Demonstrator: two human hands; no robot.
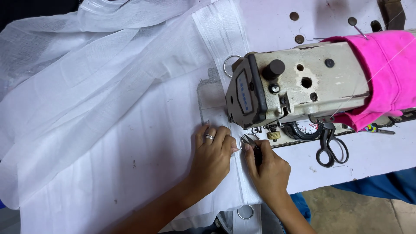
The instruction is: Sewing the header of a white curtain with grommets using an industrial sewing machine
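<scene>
Left hand (212,151) lies flat, fingers spread, on white curtain fabric (130,143) just before the sewing machine (294,82). Right hand (266,167) pinches small snips (251,143) beside it. Risk: blades nicking fabric or fingers.

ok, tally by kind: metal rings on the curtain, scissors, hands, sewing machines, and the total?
Metal rings: 3, one by the machine head, one at the fingertips, one at the lower hem edge
Scissors: 1
Hands: 2, left hand and right hand
Sewing machine: 1
Total: 7
</scene>
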